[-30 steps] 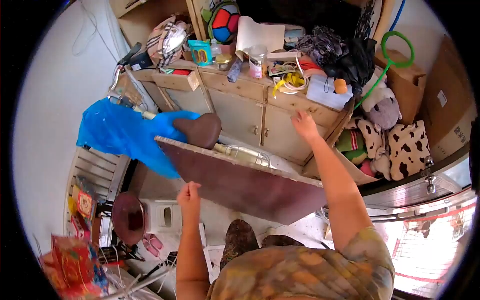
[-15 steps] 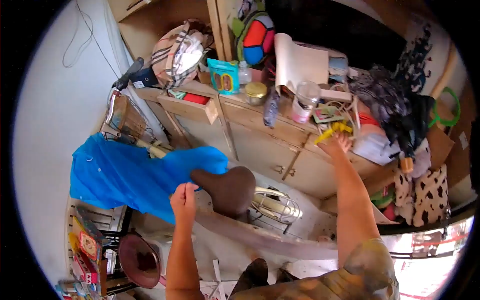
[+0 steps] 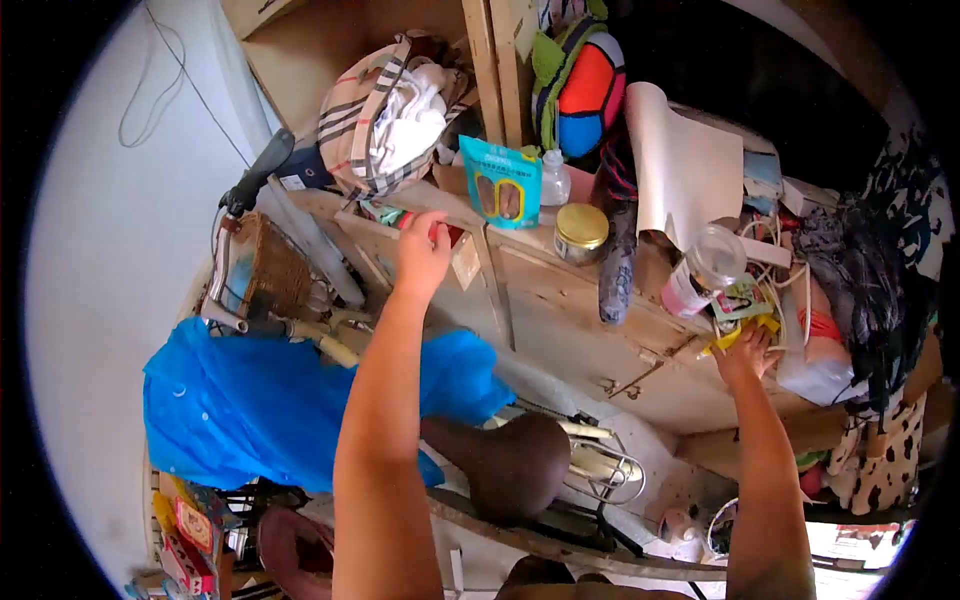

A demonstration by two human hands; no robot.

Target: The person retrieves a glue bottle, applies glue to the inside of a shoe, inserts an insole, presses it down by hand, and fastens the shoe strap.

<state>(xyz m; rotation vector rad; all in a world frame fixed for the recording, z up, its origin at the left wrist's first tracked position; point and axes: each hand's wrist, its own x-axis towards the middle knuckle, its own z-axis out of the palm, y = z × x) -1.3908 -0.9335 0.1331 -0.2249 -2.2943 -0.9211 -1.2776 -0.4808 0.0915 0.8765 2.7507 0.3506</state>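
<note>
The right hand (image 3: 748,350) is touching the yellow strip (image 3: 724,341) at the near right edge of the cabinet (image 3: 560,325) with fingers partly spread, and the left hand (image 3: 424,255) is hovering, loosely curled, at the open drawer (image 3: 465,263) on the left; the fingers are hiding too much to tell whether either is gripping anything. Beyond the strip, the white cable (image 3: 807,300) is looping close by, so a tug risks snagging it and toppling the clear jar (image 3: 716,258) sitting just left, near the edge.
</note>
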